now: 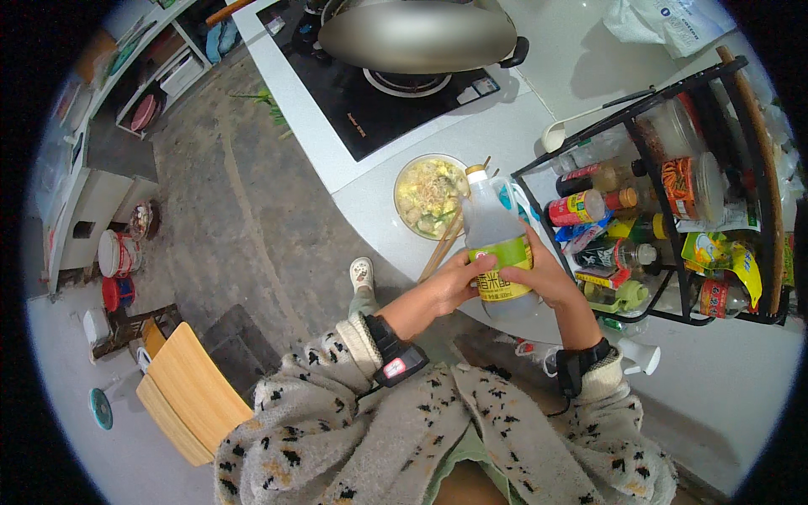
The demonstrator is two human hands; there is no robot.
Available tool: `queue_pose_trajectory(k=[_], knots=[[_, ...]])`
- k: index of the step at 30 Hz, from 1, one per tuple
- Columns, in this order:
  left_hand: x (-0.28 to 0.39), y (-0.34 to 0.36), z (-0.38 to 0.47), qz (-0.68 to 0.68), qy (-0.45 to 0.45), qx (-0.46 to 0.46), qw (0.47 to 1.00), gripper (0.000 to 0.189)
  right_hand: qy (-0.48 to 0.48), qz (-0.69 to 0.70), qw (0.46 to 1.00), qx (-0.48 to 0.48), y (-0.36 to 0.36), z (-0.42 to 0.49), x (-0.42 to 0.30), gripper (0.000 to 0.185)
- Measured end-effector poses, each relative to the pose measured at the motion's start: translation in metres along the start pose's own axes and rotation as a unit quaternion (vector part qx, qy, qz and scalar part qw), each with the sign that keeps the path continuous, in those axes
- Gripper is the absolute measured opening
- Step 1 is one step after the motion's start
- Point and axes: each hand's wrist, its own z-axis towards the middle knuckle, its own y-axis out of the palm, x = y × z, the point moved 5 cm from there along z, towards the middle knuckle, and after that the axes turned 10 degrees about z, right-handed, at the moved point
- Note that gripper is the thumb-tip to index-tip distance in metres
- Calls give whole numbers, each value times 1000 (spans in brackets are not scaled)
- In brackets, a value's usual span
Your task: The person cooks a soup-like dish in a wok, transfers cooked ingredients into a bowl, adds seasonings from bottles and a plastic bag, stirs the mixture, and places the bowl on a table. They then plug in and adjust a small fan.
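Observation:
Both my hands are around a clear plastic seasoning bottle (502,221) with a green and yellow label that bears writing. My left hand (449,284) grips its left side and my right hand (544,271) its right side, with both thumbs on the label. The bottle's yellow cap (475,169) is on and points away from me. Just beyond, on the white counter, stands a bowl (396,201) of soup (429,192) with egg, noodle-like strands and round pieces. A pair of wooden chopsticks (439,252) lies at the bowl's near side, partly hidden by my left hand.
A black wire rack (663,170) crowded with bottles, jars and packets stands at the right. A white ladle (554,136) rests by its far end. At the back, a wok (416,38) sits on a black gas hob (353,123). A wooden chair (196,391) is behind at left.

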Motion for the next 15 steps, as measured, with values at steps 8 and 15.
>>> queue_pose_trajectory(k=[8,15], knots=[[1,-5,14,-16,3,-5,1000,53,4,-9,1000,27,-3,7,-4,93],[6,-3,16,-31,4,-23,999,62,10,10,1000,28,-5,10,-3,90]])
